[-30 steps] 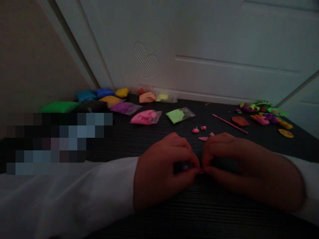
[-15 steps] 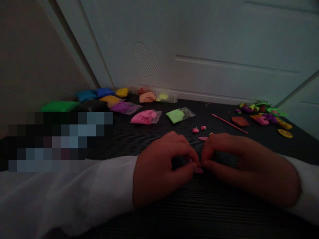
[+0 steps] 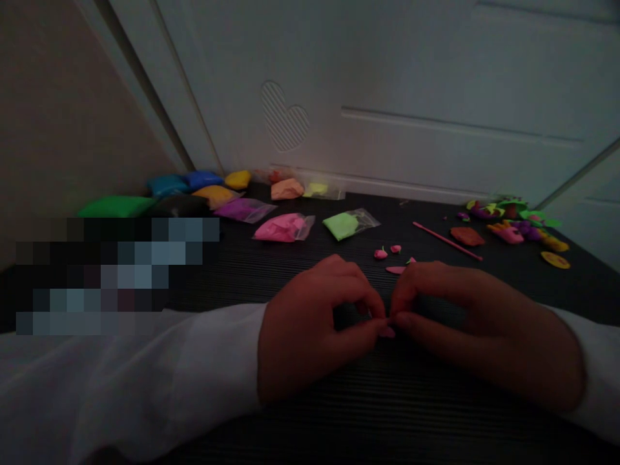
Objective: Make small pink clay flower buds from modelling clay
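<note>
My left hand (image 3: 310,329) and my right hand (image 3: 484,329) rest on a dark ribbed mat (image 3: 339,413), fingertips meeting in the middle. Both pinch a small pink clay piece (image 3: 386,331) between thumb and forefinger. Just beyond my fingers lie a flat pink clay sliver (image 3: 395,269) and two tiny pink clay buds (image 3: 380,254). White sleeves cover both forearms.
Bags of coloured clay lie at the back: pink (image 3: 283,228), light green (image 3: 346,224), purple (image 3: 242,209), orange (image 3: 287,189), blue (image 3: 186,182), green (image 3: 116,206). A pink stick (image 3: 445,240) and finished clay figures (image 3: 513,223) sit at the right. A white door (image 3: 387,97) stands behind.
The pinch point has risen slightly and the pink piece now shows more plainly at my fingertips. My hands have barely shifted otherwise.
</note>
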Available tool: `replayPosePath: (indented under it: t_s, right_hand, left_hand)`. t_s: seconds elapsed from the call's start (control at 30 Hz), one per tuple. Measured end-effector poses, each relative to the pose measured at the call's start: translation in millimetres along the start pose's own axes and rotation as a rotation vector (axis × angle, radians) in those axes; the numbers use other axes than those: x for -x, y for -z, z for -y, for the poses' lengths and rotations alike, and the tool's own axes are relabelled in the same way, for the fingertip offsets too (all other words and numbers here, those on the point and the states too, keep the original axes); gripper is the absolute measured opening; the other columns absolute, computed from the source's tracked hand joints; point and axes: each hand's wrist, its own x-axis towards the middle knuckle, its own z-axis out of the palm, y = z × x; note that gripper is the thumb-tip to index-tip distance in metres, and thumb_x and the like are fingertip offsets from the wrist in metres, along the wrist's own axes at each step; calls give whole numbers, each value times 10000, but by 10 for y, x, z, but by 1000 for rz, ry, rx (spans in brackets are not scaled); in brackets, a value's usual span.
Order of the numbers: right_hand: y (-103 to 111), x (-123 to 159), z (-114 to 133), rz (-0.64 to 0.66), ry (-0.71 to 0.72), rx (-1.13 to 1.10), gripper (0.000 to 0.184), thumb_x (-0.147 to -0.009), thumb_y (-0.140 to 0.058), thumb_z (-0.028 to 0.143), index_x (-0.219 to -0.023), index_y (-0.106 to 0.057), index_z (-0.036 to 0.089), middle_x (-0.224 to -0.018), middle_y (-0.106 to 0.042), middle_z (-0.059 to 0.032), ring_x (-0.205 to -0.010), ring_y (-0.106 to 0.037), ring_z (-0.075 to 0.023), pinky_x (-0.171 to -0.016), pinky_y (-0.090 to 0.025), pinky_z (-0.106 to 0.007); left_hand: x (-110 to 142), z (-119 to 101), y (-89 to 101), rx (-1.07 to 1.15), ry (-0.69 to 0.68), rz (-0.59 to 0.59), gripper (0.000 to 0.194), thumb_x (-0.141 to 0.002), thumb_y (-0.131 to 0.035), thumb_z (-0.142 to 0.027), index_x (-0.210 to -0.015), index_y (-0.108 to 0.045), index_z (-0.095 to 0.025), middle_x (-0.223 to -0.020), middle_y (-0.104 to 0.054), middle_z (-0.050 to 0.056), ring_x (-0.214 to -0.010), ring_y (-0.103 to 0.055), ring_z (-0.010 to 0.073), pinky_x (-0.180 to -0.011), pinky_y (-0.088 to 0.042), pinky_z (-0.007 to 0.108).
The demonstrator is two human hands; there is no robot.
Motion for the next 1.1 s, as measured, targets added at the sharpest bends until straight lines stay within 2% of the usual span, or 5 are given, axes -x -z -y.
replayPosePath:
  t_s: [0.3, 0.5, 0.7, 0.87, 1.1]
  right_hand:
    - [3, -10, -26, -17, 85, 27, 63, -737, -537, 168, -709, -570, 215, -691, -576, 41, -671, -503, -124, -641, -347, -283]
    - [-15, 7, -25, -3, 74, 3, 91, -741, -514, 150, -721, -576, 213, -702, -588, 28, -679, -514, -128, -650, -357, -283]
    - [7, -16, -30, 6, 73, 4, 103, -754, -515, 166, -716, -584, 232, -691, -585, 48, -662, -517, -113, -650, -364, -274]
    - [23, 5, -81, 25, 145, 82, 91, -748, -530, 167, -762, -584, 239, -739, -585, 32, -721, -521, -134, -678, -358, -299]
    - [-106, 44, -144, 63, 281, 179, 123, -739, -555, 166, -810, -604, 253, -794, -571, 29, -764, -514, -141, -747, -295, -349]
  left_hand:
    - [8, -10, 5, -4, 19, 2, 22, -728, -597, -171, -738, -603, -152, -777, -571, -28, -782, -507, 101, -707, -369, 221]
    - [12, 12, -28, 1, -6, -45, 90, -682, -642, -171, -762, -607, -148, -768, -560, -26, -773, -501, 103, -695, -360, 222]
    - [-2, 3, -10, 7, -25, -24, 25, -706, -627, -147, -714, -644, -163, -742, -575, -36, -785, -507, 90, -714, -354, 202]
    - [9, -2, 7, -4, 17, -28, 24, -715, -607, -141, -720, -630, -145, -751, -566, -30, -770, -509, 87, -703, -363, 208]
    - [-7, -6, 16, -29, 39, -28, 42, -724, -583, -137, -720, -622, -153, -740, -552, -27, -760, -510, 95, -681, -375, 215]
